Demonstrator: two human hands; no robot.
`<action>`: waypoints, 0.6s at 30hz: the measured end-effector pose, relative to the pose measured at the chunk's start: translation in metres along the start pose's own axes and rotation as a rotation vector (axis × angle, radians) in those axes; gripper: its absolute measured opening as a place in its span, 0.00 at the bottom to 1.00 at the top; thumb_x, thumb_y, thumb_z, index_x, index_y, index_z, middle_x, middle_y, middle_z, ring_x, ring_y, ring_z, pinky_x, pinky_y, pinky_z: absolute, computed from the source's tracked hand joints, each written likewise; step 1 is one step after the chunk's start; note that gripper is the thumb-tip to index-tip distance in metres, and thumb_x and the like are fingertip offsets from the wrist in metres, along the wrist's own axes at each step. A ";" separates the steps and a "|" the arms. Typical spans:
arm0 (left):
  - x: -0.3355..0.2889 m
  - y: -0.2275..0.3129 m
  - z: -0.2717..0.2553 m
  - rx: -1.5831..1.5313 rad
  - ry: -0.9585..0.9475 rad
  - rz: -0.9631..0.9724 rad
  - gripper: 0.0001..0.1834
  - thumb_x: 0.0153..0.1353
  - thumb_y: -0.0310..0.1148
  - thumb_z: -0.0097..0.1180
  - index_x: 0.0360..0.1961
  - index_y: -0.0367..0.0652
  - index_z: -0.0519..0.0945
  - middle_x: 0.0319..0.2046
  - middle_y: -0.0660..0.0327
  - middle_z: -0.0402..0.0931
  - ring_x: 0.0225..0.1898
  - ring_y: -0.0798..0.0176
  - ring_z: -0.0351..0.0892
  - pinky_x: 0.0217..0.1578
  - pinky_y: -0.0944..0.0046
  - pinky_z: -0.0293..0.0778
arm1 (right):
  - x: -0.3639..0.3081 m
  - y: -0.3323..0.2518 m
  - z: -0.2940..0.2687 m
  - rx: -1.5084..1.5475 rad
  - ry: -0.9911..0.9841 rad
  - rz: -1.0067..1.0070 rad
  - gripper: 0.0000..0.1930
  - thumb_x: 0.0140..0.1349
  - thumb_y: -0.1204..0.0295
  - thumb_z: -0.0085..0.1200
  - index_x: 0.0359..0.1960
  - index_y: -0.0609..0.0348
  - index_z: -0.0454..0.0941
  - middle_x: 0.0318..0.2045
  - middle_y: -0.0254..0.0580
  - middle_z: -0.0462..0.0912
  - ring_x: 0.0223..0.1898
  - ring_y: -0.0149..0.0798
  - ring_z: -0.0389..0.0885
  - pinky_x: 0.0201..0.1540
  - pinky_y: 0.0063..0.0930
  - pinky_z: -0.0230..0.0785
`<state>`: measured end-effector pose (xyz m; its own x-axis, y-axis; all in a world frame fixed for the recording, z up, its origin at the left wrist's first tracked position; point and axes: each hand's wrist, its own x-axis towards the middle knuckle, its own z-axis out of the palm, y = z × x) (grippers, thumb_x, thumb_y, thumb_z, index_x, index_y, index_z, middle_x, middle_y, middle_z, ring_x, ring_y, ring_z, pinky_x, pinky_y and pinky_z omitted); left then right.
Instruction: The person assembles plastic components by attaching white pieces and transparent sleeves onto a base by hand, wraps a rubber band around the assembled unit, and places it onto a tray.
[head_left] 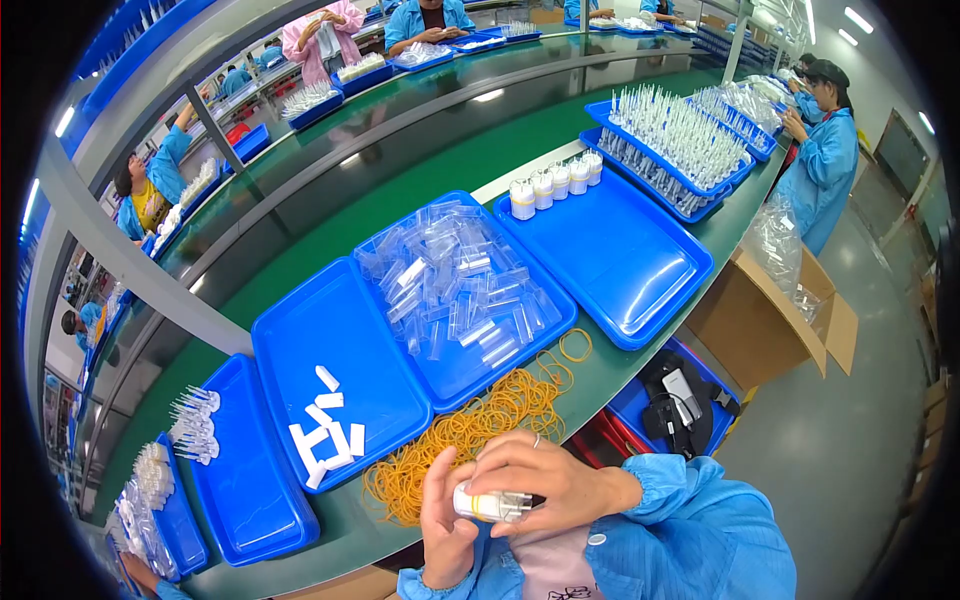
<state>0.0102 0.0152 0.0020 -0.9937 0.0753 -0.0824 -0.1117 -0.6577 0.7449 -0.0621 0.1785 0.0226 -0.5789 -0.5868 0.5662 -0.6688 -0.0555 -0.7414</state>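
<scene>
In front of my body I hold a bundle of white pieces in clear sleeves (490, 505), a yellow rubber band around it. My left hand (447, 525) cups its white end between fingers and thumb. The fingers of my right hand (555, 485) wrap over the top and the clear end. A pile of yellow rubber bands (470, 435) lies just beyond my hands at the bench edge. Behind it, a blue tray (560, 295) holds many clear sleeves (450, 270). Several white pieces (328, 425) lie in the blue tray to its left (300, 330).
Several banded bundles (555, 187) stand along the far edge of the right blue tray (610, 260). Stacked trays of white thin-tipped parts (675, 135) sit beyond. An open cardboard box (770, 310) and a blue bin (630, 400) are beside the bench. A co-worker (825, 150) stands at right.
</scene>
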 end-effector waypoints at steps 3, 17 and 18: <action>-0.003 0.005 -0.004 0.356 0.112 0.263 0.50 0.49 0.54 0.65 0.63 0.35 0.56 0.53 0.50 0.68 0.54 0.53 0.70 0.54 0.56 0.67 | 0.013 -0.001 -0.028 -0.134 -0.009 0.068 0.26 0.45 0.64 0.68 0.48 0.55 0.76 0.40 0.43 0.73 0.45 0.45 0.71 0.47 0.37 0.64; -0.009 0.161 -0.137 1.176 0.647 0.527 0.29 0.59 0.35 0.56 0.62 0.44 0.65 0.50 0.57 0.69 0.51 0.61 0.68 0.52 0.61 0.65 | 0.088 0.156 -0.183 -0.684 0.329 0.268 0.21 0.46 0.70 0.60 0.45 0.57 0.73 0.43 0.49 0.76 0.48 0.52 0.74 0.50 0.39 0.67; -0.008 0.173 -0.155 1.179 0.657 0.528 0.29 0.59 0.35 0.56 0.62 0.44 0.65 0.50 0.57 0.69 0.51 0.61 0.68 0.52 0.61 0.65 | 0.093 0.165 -0.185 -0.676 0.325 0.264 0.21 0.46 0.70 0.60 0.45 0.57 0.73 0.43 0.49 0.76 0.48 0.52 0.74 0.50 0.39 0.67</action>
<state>-0.0018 -0.2156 0.0288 -0.7751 -0.5402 0.3277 0.0053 0.5131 0.8583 -0.3128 0.2637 0.0193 -0.7949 -0.2419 0.5564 -0.5689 0.6159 -0.5450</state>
